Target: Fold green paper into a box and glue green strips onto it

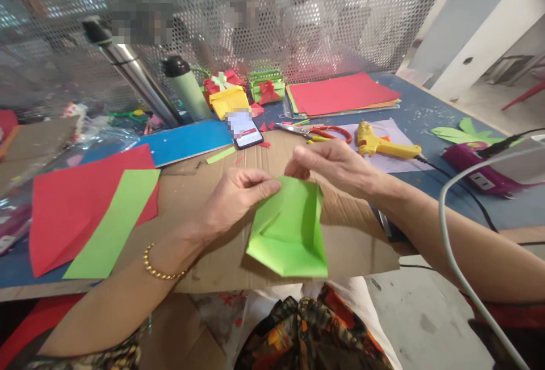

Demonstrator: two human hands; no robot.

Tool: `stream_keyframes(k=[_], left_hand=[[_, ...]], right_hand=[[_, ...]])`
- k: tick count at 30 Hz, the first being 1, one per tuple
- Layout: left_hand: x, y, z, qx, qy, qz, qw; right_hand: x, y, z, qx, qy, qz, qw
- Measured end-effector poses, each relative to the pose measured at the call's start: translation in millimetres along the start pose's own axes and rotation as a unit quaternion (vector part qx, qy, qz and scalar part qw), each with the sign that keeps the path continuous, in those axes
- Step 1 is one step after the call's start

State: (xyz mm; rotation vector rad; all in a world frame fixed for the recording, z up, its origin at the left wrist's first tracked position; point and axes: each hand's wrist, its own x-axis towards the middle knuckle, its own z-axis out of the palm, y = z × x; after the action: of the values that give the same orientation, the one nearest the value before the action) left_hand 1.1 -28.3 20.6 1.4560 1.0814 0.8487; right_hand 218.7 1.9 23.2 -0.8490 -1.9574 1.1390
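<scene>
A folded bright green paper piece (292,231), with raised edges like a shallow pocket, is held over the brown cardboard (357,239). My left hand (240,197) pinches its upper left corner between thumb and fingers. At the paper's upper right is my right hand (330,165), its fingers bent together near the top edge; what its fingertips grip is partly hidden. Behind my right hand lie orange-handled scissors (326,131) and a yellow glue gun (383,146).
Red paper (85,205) and a green strip (114,222) lie at left. Further back are a phone (247,131), a green bottle (189,92), small paper boxes (268,87) and stacked coloured sheets (344,95). A purple power strip (477,168) and a white cable (453,256) are at right.
</scene>
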Motion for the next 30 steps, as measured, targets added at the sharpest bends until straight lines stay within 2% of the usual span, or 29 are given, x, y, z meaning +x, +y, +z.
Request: stream_keyframes(k=[2,3,5,8,11,14,17,22,26,28,30], left_hand=[[3,0,-2.2,-0.011,0.088,0.052,0.995],[5,0,-3.6,-0.013,0.124,0.075,0.989],[7,0,-6.3,-0.015,0.167,0.1,0.981],[9,-2,-9.4,0.006,0.179,0.106,0.978],[10,-5,-10.0,0.052,0.189,0.116,0.974],[10,-7,-8.7,0.058,0.174,0.113,0.976],[8,-6,-6.4,0.04,0.127,0.105,0.986],[5,0,-3.9,0.081,0.062,0.109,0.989],[3,0,-3.1,0.123,0.071,0.119,0.983],[3,-2,-2.4,0.115,0.08,0.113,0.984],[2,-4,-1.7,0.094,0.066,0.098,0.989]], right_hand=[[3,3,-4,0.041,0.104,0.005,0.994],[4,5,-6,0.057,0.135,0.014,0.989],[6,9,-8,0.085,0.139,0.035,0.986],[7,14,-7,0.095,0.109,0.035,0.989],[8,16,-4,0.079,0.114,0.017,0.99],[9,18,-2,0.075,0.118,0.028,0.99],[10,20,0,0.055,0.116,0.036,0.991],[9,19,2,0.004,0.074,0.019,0.997],[8,17,4,-0.035,0.074,0.021,0.996],[7,16,6,-0.054,0.082,0.015,0.995],[6,15,8,-0.067,0.085,0.004,0.994]])
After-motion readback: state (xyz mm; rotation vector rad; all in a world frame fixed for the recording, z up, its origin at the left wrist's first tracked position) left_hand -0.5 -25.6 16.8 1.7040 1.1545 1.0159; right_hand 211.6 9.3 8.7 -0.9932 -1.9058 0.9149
